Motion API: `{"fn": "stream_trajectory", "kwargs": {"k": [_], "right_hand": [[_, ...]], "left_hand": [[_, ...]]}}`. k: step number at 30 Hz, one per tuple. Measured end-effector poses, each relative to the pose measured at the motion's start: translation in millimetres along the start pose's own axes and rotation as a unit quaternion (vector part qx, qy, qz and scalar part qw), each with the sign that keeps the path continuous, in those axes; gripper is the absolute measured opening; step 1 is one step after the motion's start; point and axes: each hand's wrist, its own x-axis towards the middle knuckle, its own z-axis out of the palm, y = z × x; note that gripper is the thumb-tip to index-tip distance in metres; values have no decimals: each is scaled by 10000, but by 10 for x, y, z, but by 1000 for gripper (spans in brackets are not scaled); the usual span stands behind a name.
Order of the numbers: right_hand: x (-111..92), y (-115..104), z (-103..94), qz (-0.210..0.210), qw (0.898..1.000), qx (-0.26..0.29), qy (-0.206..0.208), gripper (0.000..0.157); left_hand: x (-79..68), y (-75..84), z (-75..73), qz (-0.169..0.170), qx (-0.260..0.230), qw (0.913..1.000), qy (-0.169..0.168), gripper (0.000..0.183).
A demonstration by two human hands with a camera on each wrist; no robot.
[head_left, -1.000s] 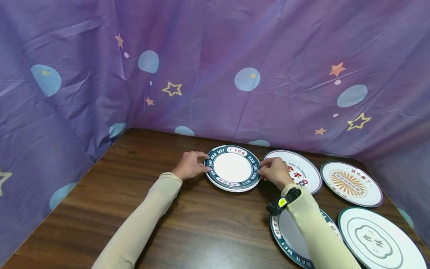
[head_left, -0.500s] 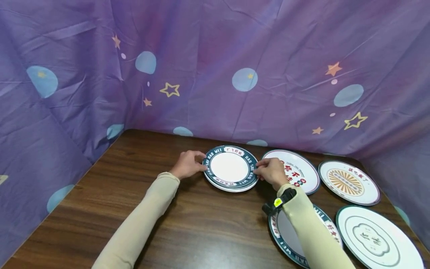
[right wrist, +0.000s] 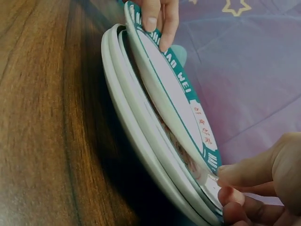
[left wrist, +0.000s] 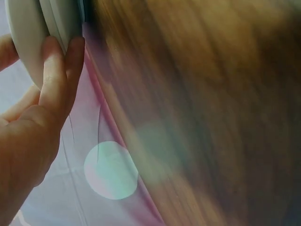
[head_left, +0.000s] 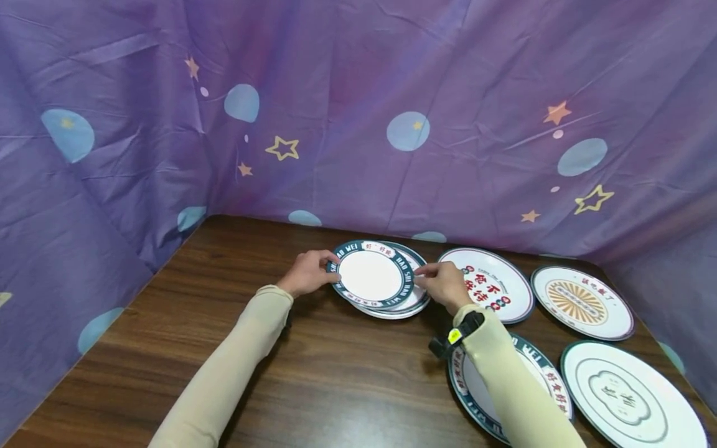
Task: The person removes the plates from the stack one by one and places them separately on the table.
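A white plate with a lettered green rim is held at its two sides, over a stack of similar plates. My left hand pinches its left rim, and my right hand pinches the rim opposite. In the right wrist view, the held plate is tilted, with a gap between it and the stacked plates below. Thumb and fingertips of the right hand meet at its near edge. The left wrist view has the left hand at the pale plate undersides.
To the right lie a plate with red characters, a sunburst plate, a green-rimmed plate partly under the right forearm, and a white plate with a grey emblem. A purple curtain hangs behind the wooden table.
The top plate has come off the stack and shifted left, uncovering the plates beneath on its right. Both hands have moved left with it.
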Motion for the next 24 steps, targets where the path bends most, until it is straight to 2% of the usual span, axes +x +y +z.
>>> {"fn": "stream_trajectory", "kwargs": {"k": [7,14,19,24], "right_hand": [[-6,-25,5,143,9997,187,-114,30],[-3,6,23,241,9996,55,-149,38],[0,14,17,161,9998,32,-119,40],[14,11,19,201,9996,-64,-169,40]], "left_hand": [[-26,-23,-41,-100,-164,9998,9,37],[-50,-51,-84,-173,-324,9993,96,39],[-69,-88,-155,-250,-784,9963,240,40],[-115,-202,-263,-570,-1312,9892,312,42]]}}
